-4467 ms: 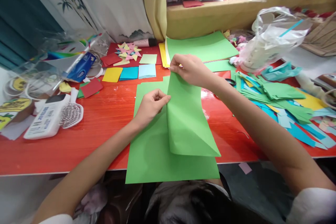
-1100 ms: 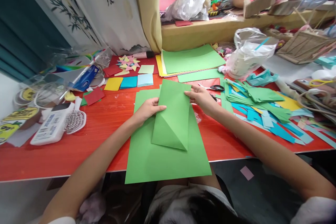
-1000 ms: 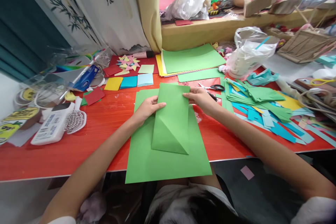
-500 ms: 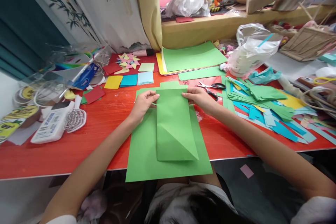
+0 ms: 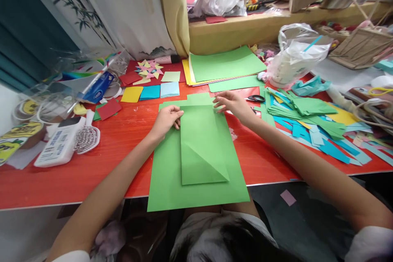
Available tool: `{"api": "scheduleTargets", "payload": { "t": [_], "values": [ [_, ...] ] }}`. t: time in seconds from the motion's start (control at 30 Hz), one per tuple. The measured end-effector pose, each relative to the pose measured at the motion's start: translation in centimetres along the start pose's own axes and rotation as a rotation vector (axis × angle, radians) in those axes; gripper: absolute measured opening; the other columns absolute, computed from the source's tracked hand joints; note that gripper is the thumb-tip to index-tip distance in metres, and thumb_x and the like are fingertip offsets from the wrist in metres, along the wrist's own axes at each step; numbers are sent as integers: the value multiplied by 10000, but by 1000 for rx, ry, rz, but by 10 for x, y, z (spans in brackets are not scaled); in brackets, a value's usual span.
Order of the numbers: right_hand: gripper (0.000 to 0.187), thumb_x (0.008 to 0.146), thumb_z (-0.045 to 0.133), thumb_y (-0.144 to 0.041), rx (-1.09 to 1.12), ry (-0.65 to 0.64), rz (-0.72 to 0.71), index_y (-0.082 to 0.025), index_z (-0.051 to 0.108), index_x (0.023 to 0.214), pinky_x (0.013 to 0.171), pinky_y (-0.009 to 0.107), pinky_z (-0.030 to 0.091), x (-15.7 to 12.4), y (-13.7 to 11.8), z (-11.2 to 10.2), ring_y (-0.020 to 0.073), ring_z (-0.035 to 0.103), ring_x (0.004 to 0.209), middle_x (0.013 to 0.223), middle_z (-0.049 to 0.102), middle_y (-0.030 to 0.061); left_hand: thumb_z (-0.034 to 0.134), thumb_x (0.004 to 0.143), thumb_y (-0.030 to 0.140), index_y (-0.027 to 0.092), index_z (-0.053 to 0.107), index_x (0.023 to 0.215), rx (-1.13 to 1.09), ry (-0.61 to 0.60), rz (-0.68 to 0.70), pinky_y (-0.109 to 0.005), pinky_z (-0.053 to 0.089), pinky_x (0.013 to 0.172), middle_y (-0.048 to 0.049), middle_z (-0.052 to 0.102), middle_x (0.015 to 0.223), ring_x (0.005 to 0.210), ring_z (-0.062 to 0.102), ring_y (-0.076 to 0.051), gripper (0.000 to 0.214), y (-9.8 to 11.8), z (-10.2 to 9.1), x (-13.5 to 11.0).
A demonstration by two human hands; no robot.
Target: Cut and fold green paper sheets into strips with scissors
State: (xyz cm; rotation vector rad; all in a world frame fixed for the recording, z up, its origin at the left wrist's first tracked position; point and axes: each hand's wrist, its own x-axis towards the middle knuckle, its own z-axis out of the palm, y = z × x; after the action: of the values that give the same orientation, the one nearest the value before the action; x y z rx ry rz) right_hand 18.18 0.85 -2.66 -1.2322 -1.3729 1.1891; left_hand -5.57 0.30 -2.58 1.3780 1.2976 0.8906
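Toward the near side of the red table (image 5: pixel 138 120), as my head view gives it, the folded green sheet (image 5: pixel 199 135) lies on top of a larger green sheet (image 5: pixel 196 196), whose lower end hangs past the table's edge. My left hand (image 5: pixel 166 123) has its grip pinched on the folded green sheet's upper left edge, thumb on top. My right hand (image 5: pixel 233 106) holds nothing: its grip is released, fingers spread just beside the upper right corner. Whether a fingertip brushes the paper, I cannot tell. A slanting line crosses the folded piece's lower part, down to its bottom right corner. I judge the step in hand to be squaring up this piece over the larger one. The next move, as I read it, calls for the left grip to stop the paper sliding while the right presses flat and evens the edge. The scissors (image 5: pixel 256 98), partly hidden behind the right hand, and the paper offcuts (image 5: pixel 307 108) farther right look unneeded for that.
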Motion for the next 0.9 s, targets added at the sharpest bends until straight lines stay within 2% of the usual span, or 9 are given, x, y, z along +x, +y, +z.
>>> {"api": "scheduleTargets", "payload": {
  "t": [0.1, 0.17, 0.23, 0.33, 0.43, 0.6, 0.7, 0.77, 0.9],
  "values": [
    [173, 790, 602, -243, -158, -3, 24, -152, 577, 935, 549, 277, 509, 26, 5, -2, 152, 613, 711, 989, 624, 98, 620, 755, 255, 160, 518, 773, 68, -44, 14, -176, 368, 348, 46, 516, 445, 370, 477, -80, 140, -4, -3, 4],
    [217, 787, 602, -257, -316, 24, 61, -148, 571, 972, 516, 294, 480, 45, 7, 1, 158, 593, 649, 957, 629, 105, 622, 760, 268, 161, 525, 782, 85, -65, 25, -171, 365, 350, 42, 529, 449, 369, 474, -75, 146, -6, -3, 5],
    [249, 764, 633, -270, -519, 44, 62, -142, 571, 968, 549, 317, 468, 62, 8, 6, 166, 574, 633, 895, 628, 98, 631, 756, 281, 163, 527, 785, 89, -76, 29, -171, 363, 354, 41, 536, 452, 367, 474, -75, 160, -8, -4, 5],
    [272, 645, 746, -252, -677, 28, 34, -151, 575, 831, 667, 351, 459, 82, 6, 14, 206, 565, 735, 795, 595, 75, 643, 750, 303, 169, 526, 783, 82, -83, 35, -169, 352, 357, 39, 548, 453, 359, 473, -74, 181, -10, -4, 5],
    [271, 572, 790, -207, -719, -8, 3, -179, 547, 688, 735, 367, 437, 93, 7, 17, 230, 539, 810, 703, 539, 47, 642, 751, 314, 172, 528, 776, 87, -80, 43, -167, 342, 358, 42, 548, 451, 351, 465, -70, 184, -11, -4, 5],
    [284, 574, 762, -124, -746, -62, -16, -193, 487, 558, 683, 344, 414, 94, 5, 15, 206, 502, 730, 590, 457, 10, 614, 767, 273, 172, 521, 743, 110, -85, 37, -175, 353, 367, 44, 536, 442, 355, 472, -74, 139, -7, -3, 4],
    [177, 675, 686, -136, -726, -27, -60, -181, 518, 644, 664, 321, 391, 91, -3, 13, 178, 495, 697, 628, 489, 9, 601, 774, 248, 172, 505, 723, 114, -86, 22, -175, 352, 364, 45, 525, 430, 354, 471, -76, 133, -3, -2, 3],
    [85, 733, 641, -157, -684, 30, -138, -171, 557, 735, 667, 307, 378, 89, -13, 7, 163, 496, 704, 681, 522, 11, 595, 777, 232, 172, 497, 719, 106, -85, 15, -173, 356, 360, 47, 521, 429, 354, 475, -75, 129, -2, -2, 3],
    [108, 759, 645, -204, -538, 166, -303, -147, 615, 846, 666, 280, 346, 81, -42, -13, 127, 472, 706, 734, 552, 6, 587, 784, 205, 165, 496, 741, 60, -94, 3, -172, 399, 379, 43, 533, 431, 367, 511, -81, 108, -3, -2, 3]
  ]
}}
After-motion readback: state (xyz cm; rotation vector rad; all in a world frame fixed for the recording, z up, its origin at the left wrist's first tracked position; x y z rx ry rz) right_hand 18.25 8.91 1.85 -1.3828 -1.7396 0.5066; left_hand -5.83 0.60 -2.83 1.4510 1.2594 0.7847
